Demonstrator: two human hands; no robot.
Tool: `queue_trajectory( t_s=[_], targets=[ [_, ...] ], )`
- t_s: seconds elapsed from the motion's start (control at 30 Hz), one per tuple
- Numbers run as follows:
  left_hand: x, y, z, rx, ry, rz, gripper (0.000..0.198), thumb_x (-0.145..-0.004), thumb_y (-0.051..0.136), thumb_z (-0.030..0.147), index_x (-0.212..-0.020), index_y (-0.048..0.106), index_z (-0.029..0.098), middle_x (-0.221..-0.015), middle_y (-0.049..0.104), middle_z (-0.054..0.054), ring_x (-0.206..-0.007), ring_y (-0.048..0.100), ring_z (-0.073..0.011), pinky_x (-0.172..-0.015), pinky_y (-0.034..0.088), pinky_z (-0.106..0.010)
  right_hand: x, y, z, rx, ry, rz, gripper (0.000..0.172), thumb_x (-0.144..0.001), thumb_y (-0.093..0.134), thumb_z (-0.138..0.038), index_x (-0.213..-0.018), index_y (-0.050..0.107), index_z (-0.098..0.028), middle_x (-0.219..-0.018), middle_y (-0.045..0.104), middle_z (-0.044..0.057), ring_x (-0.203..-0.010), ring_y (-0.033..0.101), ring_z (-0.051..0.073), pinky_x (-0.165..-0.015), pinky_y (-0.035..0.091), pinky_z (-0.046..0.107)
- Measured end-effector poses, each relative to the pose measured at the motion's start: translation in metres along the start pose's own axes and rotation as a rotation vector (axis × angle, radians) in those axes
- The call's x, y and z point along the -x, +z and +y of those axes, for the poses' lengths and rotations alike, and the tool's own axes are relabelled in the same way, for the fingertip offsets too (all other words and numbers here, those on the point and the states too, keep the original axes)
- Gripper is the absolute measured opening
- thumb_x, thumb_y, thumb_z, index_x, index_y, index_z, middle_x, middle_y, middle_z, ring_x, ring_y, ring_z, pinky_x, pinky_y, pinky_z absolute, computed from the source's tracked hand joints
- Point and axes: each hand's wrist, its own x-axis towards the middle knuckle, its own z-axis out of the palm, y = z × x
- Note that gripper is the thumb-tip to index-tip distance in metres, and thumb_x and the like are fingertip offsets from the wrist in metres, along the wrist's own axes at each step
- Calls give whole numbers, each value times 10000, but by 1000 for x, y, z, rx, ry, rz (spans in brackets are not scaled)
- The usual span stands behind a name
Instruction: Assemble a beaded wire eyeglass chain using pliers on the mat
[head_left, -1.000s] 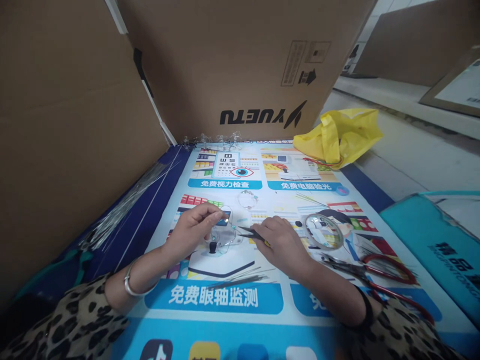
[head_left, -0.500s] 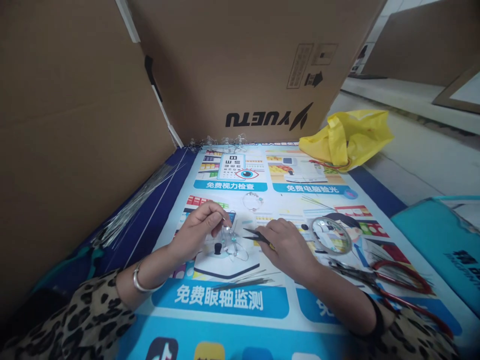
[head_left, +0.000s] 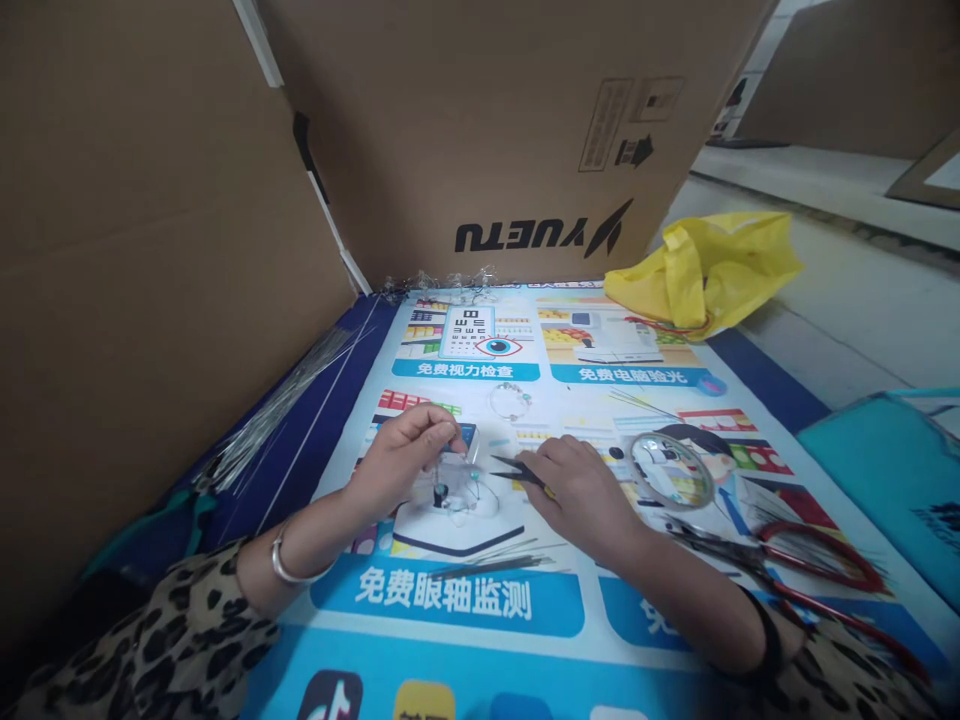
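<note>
My left hand (head_left: 409, 450) is closed in a pinch on a thin wire piece with clear and teal beads (head_left: 469, 488). The piece hangs below the fingertips in a loop, and it is partly blurred. To its right, my right hand (head_left: 581, 490) wraps round a black two-pronged pointed tool (head_left: 517, 470) with a yellow part at the palm. Its tips are apart and point left at the beads, without clearly touching them. Beyond both hands a beaded ring (head_left: 510, 401) lies on the printed sheet (head_left: 442, 640). The fingers hide most of the tool's handles.
Cut wires (head_left: 495, 562) lie close in front. To the right are a tape roll (head_left: 671, 470) and red-handled scissors (head_left: 817, 555). A wire bundle (head_left: 277, 400) and teal-handled pliers (head_left: 199, 500) lie left. Cardboard (head_left: 480, 130) walls the back, beside a yellow bag (head_left: 705, 275).
The view has shifted slightly, moving the scene a little right. The beaded wire piece swings and blurs below my left fingers. My right hand keeps its hold on the tool, tips still apart.
</note>
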Motion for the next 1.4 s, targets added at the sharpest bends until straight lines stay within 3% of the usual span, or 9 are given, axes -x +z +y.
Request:
queue_trajectory(
  t_s=[0.23, 0.4, 0.6, 0.87, 1.03, 1.07, 1.13, 1.27, 1.4],
  targets=[
    [-5, -2, -1, -469, 59, 114, 197, -830, 498, 298, -721, 602, 170, -721, 630, 1, -699, 540, -124, -665, 400, -232, 1, 0, -1, 0, 3, 6, 231, -828, 484, -212, -1024, 606, -207, -873, 578, 70, -864, 486, 203, -755, 342, 325],
    [-17, -7, -24, -407, -100, 72, 161, -810, 496, 310, -772, 567, 172, -683, 621, 14, -487, 457, -77, -489, 362, -200, 1, 2, 0, 7, 14, 28, 252, -838, 485, -252, -1058, 597, -204, -889, 584, 78, -857, 493, 206, -746, 355, 331],
    [-27, -15, -38, -253, -138, 91, 183, -772, 543, 330, -866, 530, 173, -758, 619, 2, -463, 461, -68, -440, 394, -197, 2, 8, 4, -32, -30, 74, 237, -851, 472, -284, -1030, 586, -179, -897, 610, 91, -865, 508, 213, -766, 367, 354],
    [-28, -19, -46, -361, 33, 103, 141, -784, 512, 221, -911, 550, 175, -818, 596, -1, -668, 573, -108, -625, 451, -236, 0, 0, 7, -126, -130, -84, 232, -837, 498, -329, -989, 605, -190, -879, 598, 70, -857, 507, 196, -755, 359, 332],
    [-19, -14, -29, -644, 260, 251, 108, -779, 536, 184, -875, 583, 171, -879, 600, -25, -760, 551, -124, -659, 436, -236, 0, 0, 2, -43, -105, -82, 249, -843, 484, -313, -1016, 598, -175, -899, 583, 78, -867, 479, 204, -775, 333, 341],
    [-14, -11, -22, -706, 322, 207, 72, -794, 525, 186, -830, 586, 171, -829, 603, -19, -764, 547, -129, -676, 432, -240, 0, 0, 1, -24, -102, -81, 255, -845, 480, -311, -1024, 596, -172, -903, 580, 82, -872, 475, 206, -777, 328, 342],
    [-2, -2, -5, -805, 393, -27, 111, -833, 480, 181, -799, 585, 177, -796, 616, -14, -778, 561, -133, -695, 425, -244, 0, 1, -1, 1, -101, -77, 261, -844, 479, -309, -1030, 595, -168, -912, 575, 88, -886, 467, 211, -782, 321, 343],
    [25, 20, 15, -1071, 310, -543, 135, -837, 512, 282, -931, 588, 220, -846, 641, -6, -760, 592, -170, -620, 415, -264, 0, 0, -1, 2, -103, -73, 259, -837, 488, -303, -1036, 593, -176, -924, 573, 85, -898, 457, 211, -786, 310, 342],
    [39, 32, 10, -1151, 246, -645, 271, -810, 557, 319, -1047, 539, 190, -992, 628, -53, -875, 599, -224, -648, 435, -292, 0, -1, -2, -8, -92, -71, 277, -843, 482, -331, -1043, 589, -172, -925, 572, 82, -896, 447, 209, -780, 304, 337]
  ],
)
